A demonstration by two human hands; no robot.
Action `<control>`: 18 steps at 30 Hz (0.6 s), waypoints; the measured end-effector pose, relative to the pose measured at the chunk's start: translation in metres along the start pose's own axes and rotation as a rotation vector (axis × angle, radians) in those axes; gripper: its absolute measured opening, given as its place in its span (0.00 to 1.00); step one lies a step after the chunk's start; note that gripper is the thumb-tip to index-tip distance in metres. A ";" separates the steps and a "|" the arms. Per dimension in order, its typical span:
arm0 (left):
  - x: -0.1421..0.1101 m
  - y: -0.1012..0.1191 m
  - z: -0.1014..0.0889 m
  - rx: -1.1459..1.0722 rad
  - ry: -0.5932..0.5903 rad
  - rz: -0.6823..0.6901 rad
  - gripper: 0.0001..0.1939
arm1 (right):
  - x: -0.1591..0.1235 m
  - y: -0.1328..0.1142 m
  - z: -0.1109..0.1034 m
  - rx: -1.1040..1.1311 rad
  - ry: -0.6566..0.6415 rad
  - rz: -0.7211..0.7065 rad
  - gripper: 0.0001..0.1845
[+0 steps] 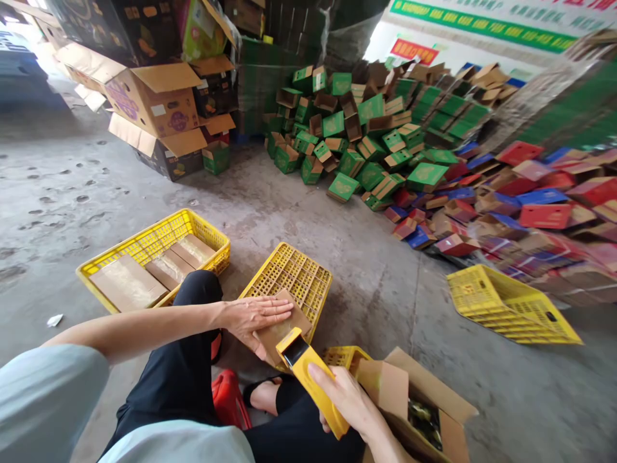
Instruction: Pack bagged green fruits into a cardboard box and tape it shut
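Observation:
My left hand (255,319) lies flat on a small brown cardboard box (295,312), its fingers stretched out. The box rests on an upturned yellow plastic crate (296,270) with a gridded bottom. My right hand (344,395) is closed around a long yellow hand-held tool (313,379) with a dark opening in its head. The head is at the near end of the box; whether it touches is hard to tell. The tool's exact kind is unclear.
To the left, a yellow crate (103,260) holds several brown boxes (129,283). An open carton (395,379) with dark packets (424,421) stands at lower right, near a tilted yellow crate (511,305). Green boxes (343,186) and red and blue boxes (544,215) are heaped behind.

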State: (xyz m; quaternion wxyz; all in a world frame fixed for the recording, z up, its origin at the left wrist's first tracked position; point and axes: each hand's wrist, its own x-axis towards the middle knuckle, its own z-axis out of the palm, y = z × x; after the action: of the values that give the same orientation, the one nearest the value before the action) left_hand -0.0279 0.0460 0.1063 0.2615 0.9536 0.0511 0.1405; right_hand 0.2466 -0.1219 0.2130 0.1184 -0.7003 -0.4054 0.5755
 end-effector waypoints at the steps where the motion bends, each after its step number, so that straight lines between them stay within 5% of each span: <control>1: 0.000 0.000 0.000 -0.005 -0.001 -0.003 0.59 | 0.000 0.002 -0.001 -0.003 -0.005 0.002 0.31; 12: 0.002 -0.002 -0.007 0.025 -0.007 -0.004 0.56 | 0.012 0.010 -0.004 0.014 -0.024 0.003 0.31; 18: 0.008 0.018 0.012 0.127 -0.017 0.064 0.61 | 0.009 0.007 -0.005 -0.020 -0.052 0.021 0.29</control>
State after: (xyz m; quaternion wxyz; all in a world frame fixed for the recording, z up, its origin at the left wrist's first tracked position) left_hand -0.0162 0.0263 0.1070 0.1961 0.9705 0.0272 0.1373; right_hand 0.2543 -0.1183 0.2038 0.0949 -0.6906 -0.4065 0.5906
